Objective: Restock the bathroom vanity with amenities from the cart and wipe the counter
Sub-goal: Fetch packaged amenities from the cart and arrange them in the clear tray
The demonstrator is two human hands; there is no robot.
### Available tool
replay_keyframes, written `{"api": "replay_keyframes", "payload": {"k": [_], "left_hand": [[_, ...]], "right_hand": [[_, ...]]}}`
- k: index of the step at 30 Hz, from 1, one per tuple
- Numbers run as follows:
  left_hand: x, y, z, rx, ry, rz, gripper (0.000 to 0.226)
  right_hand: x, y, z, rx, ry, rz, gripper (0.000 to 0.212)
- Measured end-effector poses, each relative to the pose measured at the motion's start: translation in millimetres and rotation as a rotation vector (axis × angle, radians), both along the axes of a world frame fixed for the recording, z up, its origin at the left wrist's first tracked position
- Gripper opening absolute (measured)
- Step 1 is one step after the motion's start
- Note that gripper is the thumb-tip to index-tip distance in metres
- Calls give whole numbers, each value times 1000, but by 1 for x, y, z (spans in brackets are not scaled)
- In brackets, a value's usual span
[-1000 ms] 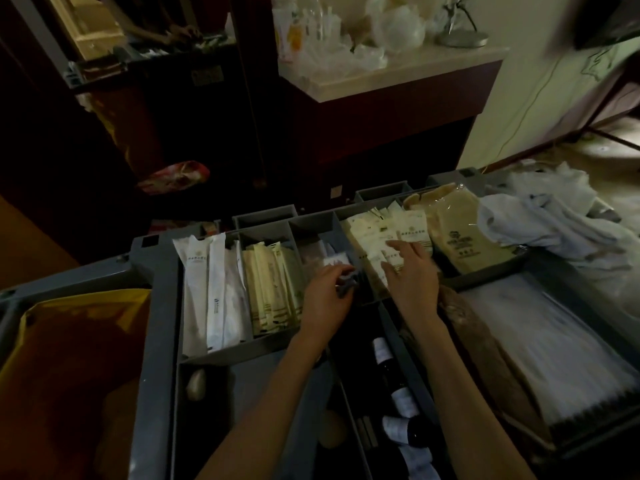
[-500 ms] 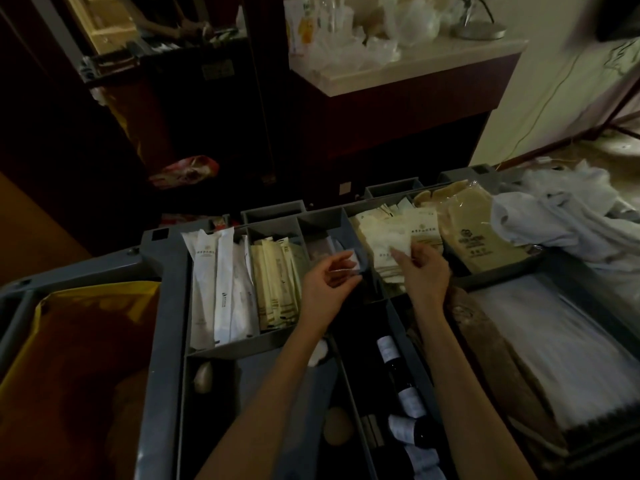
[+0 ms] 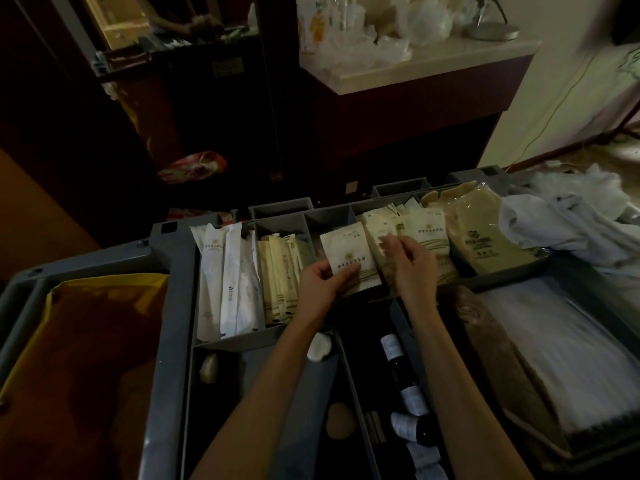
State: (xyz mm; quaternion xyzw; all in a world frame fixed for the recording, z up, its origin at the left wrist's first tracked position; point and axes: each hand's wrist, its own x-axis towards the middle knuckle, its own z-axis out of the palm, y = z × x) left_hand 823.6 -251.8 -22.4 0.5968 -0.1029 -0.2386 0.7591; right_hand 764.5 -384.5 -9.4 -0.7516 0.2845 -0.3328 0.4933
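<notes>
While your left hand (image 3: 323, 284) pinches one sachet (image 3: 348, 254) upright, the packet stack (image 3: 427, 233) lies just beyond your right hand (image 3: 412, 271), its hold unclear.

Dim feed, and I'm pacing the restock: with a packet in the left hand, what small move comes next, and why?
Probably the right hand pinches one more from the cream packets and lifts it clear. Its blurred fingers are right over that stack, and the left hand holds a white packet beside it, ready to collect another.

Two hands (image 3: 322, 285) (image 3: 412, 271), one held sachet (image 3: 348, 256), one grey cart (image 3: 173, 306).
</notes>
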Motion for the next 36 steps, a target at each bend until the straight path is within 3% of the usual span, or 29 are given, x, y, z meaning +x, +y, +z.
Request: {"api": "replay_keyframes", "payload": {"k": [3,6,10,14,23,31,36], "left_hand": [[0,1,-1,32,-12,9,13],[0,0,-1,63,-45,16,16],[1,0,1,64,-34,28,8],[1,0,1,70,-33,41,12],[-1,1,2,101,-50,46,12],[0,1,-1,125,-56,42,10],[0,1,0,82,-22,56,10]], "right_hand": [[6,-28,-4,-34,64,-102,22],[13,-42,-18,-91,268,-158,30],[18,-40,-30,-256,634,-49,40],[18,-36,-32,-333,776,10,46],[16,-31,-28,-310,702,-157,58],[13,-29,-24,-270,659,-131,32],[3,-26,-20,-52,195,-105,13]]}}
